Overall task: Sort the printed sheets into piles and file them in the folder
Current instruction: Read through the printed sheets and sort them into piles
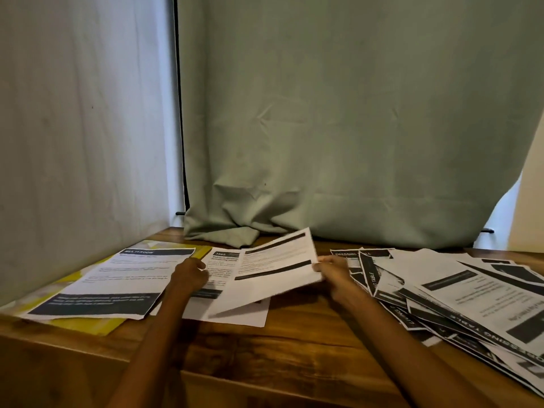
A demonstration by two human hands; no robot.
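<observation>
The right hand (331,270) pinches the right edge of a printed sheet (273,275), thumb on top and fingers under it, holding it tilted above the surface (265,343) near the middle of the view. The left hand (190,275) lies at 9 o'clock from that sheet, fingers curled down onto a middle pile (223,260) of sheets; whether it grips a sheet or only presses cannot be told. The lifted sheet overlaps the middle pile, which lies flat under it. At 9 o'clock from the left hand a left pile (117,281), its top sheet bearing dark bands, rests on a yellow folder (88,323) lying flat on the surface. At 3 o'clock from the right hand a loose heap (456,298) of unsorted sheets spreads out, overlapping at many angles and reaching the right edge of the view. At 12 o'clock a green curtain (353,128) hangs down to the surface.
</observation>
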